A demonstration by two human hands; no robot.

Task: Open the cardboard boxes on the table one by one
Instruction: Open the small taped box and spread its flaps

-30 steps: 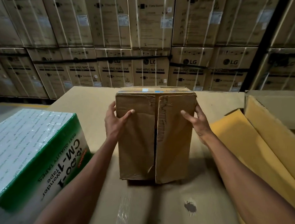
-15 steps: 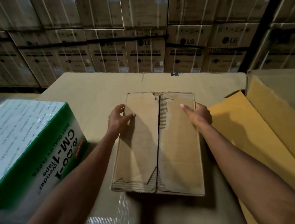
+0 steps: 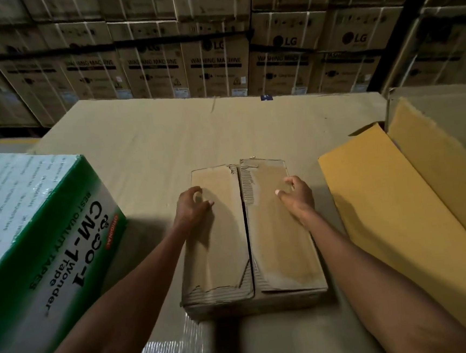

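Here the small cardboard box [image 3: 249, 236] lies flat on the counter [image 3: 150, 144], directly in front of the person, its two top flaps [image 3: 215, 234] meeting along a centre seam [image 3: 245, 226] that runs away from the viewer and looks unsealed — the paper skin is torn along it and at the near edge, baring the corrugation. The left hand [image 3: 191, 208] rests on the left flap near the far end with its fingers [image 3: 196, 192] loosely curled, gripping nothing; the right hand [image 3: 297, 194] sits likewise on the right flap, fingers bent like claws and the thumb pointing inward toward the seam. The step in hand, as it appears, is the start of opening this box: it is set down and steadied, but neither flap is lifted yet. The next move probably calls for fingertips to slide to the seam, hook under the flap edges and fold them outward, left and right. Room for that looks fair but not equal — the green tape carton [image 3: 35, 250] stands well apart on the left, while the open yellow-lined box [image 3: 415, 211] lies near on the right, so the right flap may swing close to its flap. Beyond the box the counter stretches bare to its far edge, with stacked washing-machine cartons [image 3: 216, 65] behind; the near edge of the counter lies just below the box.
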